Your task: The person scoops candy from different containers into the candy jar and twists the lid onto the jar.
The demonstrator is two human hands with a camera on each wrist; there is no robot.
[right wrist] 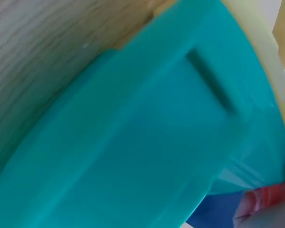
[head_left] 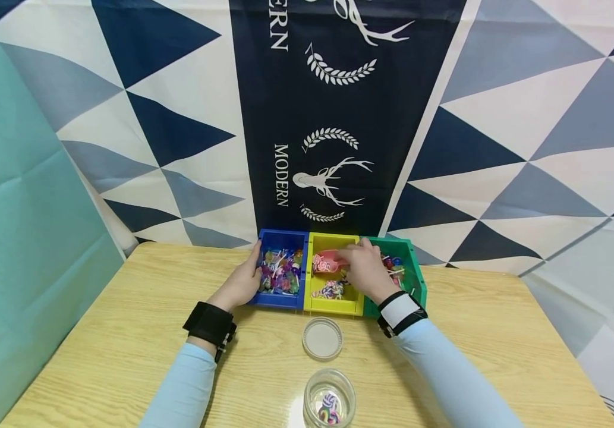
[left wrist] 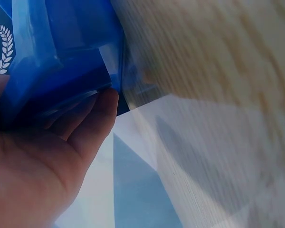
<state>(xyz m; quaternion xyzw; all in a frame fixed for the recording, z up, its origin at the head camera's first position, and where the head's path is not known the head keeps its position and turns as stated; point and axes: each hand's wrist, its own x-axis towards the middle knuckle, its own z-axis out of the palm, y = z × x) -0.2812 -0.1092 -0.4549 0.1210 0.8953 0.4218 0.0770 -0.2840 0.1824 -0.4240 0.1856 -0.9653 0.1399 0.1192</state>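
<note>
My left hand grips the left wall of the blue bin; in the left wrist view its fingers lie against the blue plastic. That bin contains many wrapped lollipops. Over the yellow bin, my right hand holds a small pink scoop with swirl-patterned candy pieces at its mouth. More striped swirl pieces lie on that bin's floor below the scoop. The green bin, partly hidden by the right hand, holds colourful lollipops and fills much of the right wrist view.
A clear jar with a few swirl pieces inside stands near the table's front edge. Its round lid lies between jar and bins. Behind the wooden table hangs a patterned cloth.
</note>
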